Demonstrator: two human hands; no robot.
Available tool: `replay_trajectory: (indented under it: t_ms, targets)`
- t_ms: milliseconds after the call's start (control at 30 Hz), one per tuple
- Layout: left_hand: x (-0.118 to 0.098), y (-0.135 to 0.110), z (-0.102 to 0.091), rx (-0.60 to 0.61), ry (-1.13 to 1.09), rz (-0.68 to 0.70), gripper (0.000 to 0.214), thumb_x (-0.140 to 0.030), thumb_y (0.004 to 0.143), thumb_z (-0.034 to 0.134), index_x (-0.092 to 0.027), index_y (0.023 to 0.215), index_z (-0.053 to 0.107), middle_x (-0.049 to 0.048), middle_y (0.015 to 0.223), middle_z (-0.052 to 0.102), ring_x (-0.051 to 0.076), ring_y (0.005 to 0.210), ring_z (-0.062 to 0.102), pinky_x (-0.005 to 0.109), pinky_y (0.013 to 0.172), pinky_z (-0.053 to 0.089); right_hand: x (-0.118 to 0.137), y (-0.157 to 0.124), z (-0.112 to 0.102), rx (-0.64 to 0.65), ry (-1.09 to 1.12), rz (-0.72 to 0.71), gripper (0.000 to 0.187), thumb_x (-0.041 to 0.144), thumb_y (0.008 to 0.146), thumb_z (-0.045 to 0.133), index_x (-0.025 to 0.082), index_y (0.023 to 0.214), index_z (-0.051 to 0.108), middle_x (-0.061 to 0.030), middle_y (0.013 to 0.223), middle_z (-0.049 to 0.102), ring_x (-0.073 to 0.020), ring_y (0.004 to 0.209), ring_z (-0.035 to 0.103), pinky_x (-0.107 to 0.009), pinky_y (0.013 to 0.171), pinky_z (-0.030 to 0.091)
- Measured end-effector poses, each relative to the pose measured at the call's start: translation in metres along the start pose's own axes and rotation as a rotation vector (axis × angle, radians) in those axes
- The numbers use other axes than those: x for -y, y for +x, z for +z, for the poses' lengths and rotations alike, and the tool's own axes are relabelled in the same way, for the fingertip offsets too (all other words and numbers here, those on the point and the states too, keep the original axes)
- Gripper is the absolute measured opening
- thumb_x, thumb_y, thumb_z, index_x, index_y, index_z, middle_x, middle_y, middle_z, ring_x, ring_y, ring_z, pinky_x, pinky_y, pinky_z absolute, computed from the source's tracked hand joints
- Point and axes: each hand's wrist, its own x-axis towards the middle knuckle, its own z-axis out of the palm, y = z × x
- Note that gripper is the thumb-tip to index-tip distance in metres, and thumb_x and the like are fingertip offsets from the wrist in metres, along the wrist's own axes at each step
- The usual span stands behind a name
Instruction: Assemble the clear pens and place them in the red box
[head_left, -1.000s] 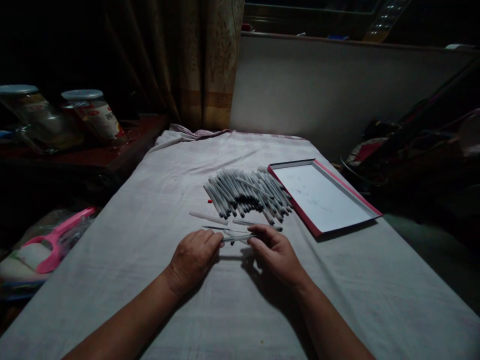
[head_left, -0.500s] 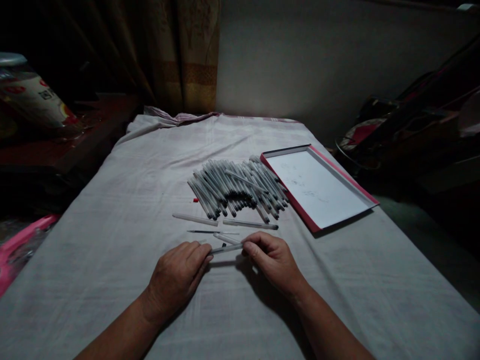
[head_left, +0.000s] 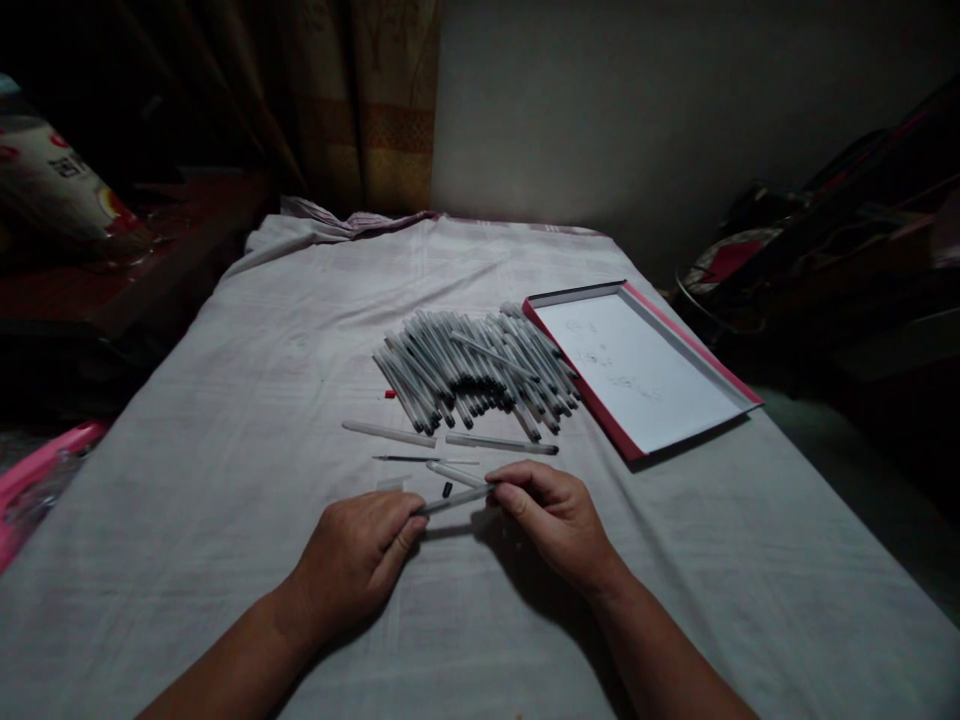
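Observation:
A translucent pen (head_left: 457, 499) is stretched between my two hands, low over the cloth. My left hand (head_left: 360, 550) is closed on its left end, and my right hand (head_left: 555, 515) pinches the other end between thumb and fingers. Just beyond lie a small black plug (head_left: 448, 490), a clear cap or barrel piece (head_left: 454, 474) and a thin ink refill (head_left: 420, 459). Farther off are an empty-looking pen barrel (head_left: 388, 434) and a pen with a dark end (head_left: 501, 444). Behind them spreads a heap of similar pens (head_left: 465, 365), dark ends mostly toward me.
A shallow red-edged box lid (head_left: 645, 370) with marks on its white inside stands right of the heap. A tiny red piece (head_left: 390, 394) lies left of it. A checked cloth (head_left: 225, 480) covers the table. On the left are a labelled jar (head_left: 52, 180) and a pink item (head_left: 45, 470).
My left hand has shifted slightly and its fingers have changed their hold, uncovering a clear piece beyond them. The black plug shows more fully. The view has tilted a little.

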Motion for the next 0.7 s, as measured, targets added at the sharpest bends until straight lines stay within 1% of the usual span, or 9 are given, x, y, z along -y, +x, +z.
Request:
replay_trajectory:
  t_ms: [100,167,267,333,400,467,533,633,700]
  targets:
    - [-0.0004,0.0008,-0.0015,0.017,-0.044,-0.027,0.026,-0.026,0.101,0.039,-0.018,0.088,0.060,-0.0006,0.068,0.066,0.012,0.057,0.061,0.023,0.054,0.044,-0.0019,0.0016,-0.0047,0.046,-0.035,-0.094,0.013,0.023,0.082,0.067,0.021,0.088,0.079,-0.0045,0.078,0.075,-0.0174,0.073,0.069,-0.029,0.070,0.056]
    - [0.0003,0.0010,-0.0016,0.020,-0.041,-0.039,0.026,-0.026,0.100,0.040,-0.018,0.088,0.061,-0.0002,0.068,0.066,0.013,0.058,0.062,0.024,0.054,0.045,-0.0027,0.0033,-0.0069,0.051,-0.048,-0.169,0.014,0.020,0.082,0.068,0.023,0.089,0.079,-0.0052,0.082,0.075,-0.0182,0.078,0.070,-0.030,0.073,0.056]
    - [0.0026,0.0015,-0.0014,0.053,-0.063,-0.064,0.026,-0.026,0.100,0.040,-0.019,0.087,0.062,-0.0009,0.068,0.066,0.013,0.059,0.063,0.024,0.055,0.045,-0.0022,0.0055,-0.0076,0.049,-0.053,-0.266,0.015,0.019,0.083,0.067,0.025,0.090,0.080,-0.0057,0.082,0.075,-0.0180,0.079,0.069,-0.030,0.073,0.056]
    - [0.0046,0.0018,-0.0016,0.080,-0.096,-0.077,0.028,-0.027,0.100,0.040,-0.019,0.085,0.062,-0.0017,0.066,0.065,0.012,0.057,0.062,0.023,0.054,0.044,-0.0015,0.0060,-0.0065,0.050,-0.059,-0.291,0.015,0.020,0.085,0.066,0.025,0.089,0.079,-0.0060,0.081,0.075,-0.0180,0.078,0.069,-0.031,0.073,0.056]
    - [0.0059,0.0018,-0.0020,0.101,-0.115,-0.086,0.030,-0.028,0.101,0.038,-0.019,0.084,0.061,-0.0020,0.066,0.065,0.012,0.057,0.062,0.023,0.054,0.044,-0.0015,0.0056,-0.0047,0.037,-0.070,-0.255,0.014,0.022,0.084,0.067,0.025,0.091,0.079,-0.0062,0.084,0.075,-0.0187,0.080,0.069,-0.032,0.074,0.056]
    - [0.0061,0.0014,-0.0023,0.116,-0.110,-0.096,0.030,-0.028,0.101,0.037,-0.019,0.084,0.061,-0.0017,0.067,0.065,0.012,0.058,0.062,0.023,0.055,0.043,-0.0025,0.0047,-0.0027,0.003,-0.083,-0.160,0.018,0.025,0.082,0.069,0.023,0.096,0.078,-0.0060,0.086,0.075,-0.0191,0.078,0.069,-0.032,0.071,0.056]
    - [0.0054,0.0009,-0.0023,0.128,-0.097,-0.100,0.030,-0.028,0.101,0.038,-0.019,0.084,0.060,-0.0012,0.067,0.065,0.013,0.059,0.062,0.023,0.055,0.043,-0.0038,0.0040,-0.0012,-0.018,-0.112,-0.082,0.017,0.028,0.081,0.068,0.022,0.094,0.078,-0.0051,0.081,0.075,-0.0187,0.071,0.068,-0.031,0.066,0.055]
    - [0.0040,0.0011,-0.0019,0.136,-0.087,-0.092,0.029,-0.028,0.100,0.038,-0.019,0.083,0.060,-0.0010,0.067,0.065,0.013,0.057,0.061,0.023,0.054,0.042,-0.0033,0.0038,-0.0006,-0.022,-0.162,-0.080,0.015,0.029,0.083,0.065,0.020,0.078,0.076,-0.0036,0.070,0.071,-0.0174,0.065,0.066,-0.029,0.062,0.052]
    - [0.0036,0.0021,-0.0017,0.133,-0.083,-0.090,0.030,-0.028,0.100,0.038,-0.019,0.083,0.060,-0.0011,0.066,0.065,0.013,0.057,0.061,0.023,0.055,0.042,-0.0010,0.0044,-0.0012,-0.017,-0.158,-0.102,0.014,0.026,0.083,0.065,0.020,0.076,0.076,-0.0033,0.070,0.071,-0.0170,0.065,0.066,-0.028,0.063,0.052]
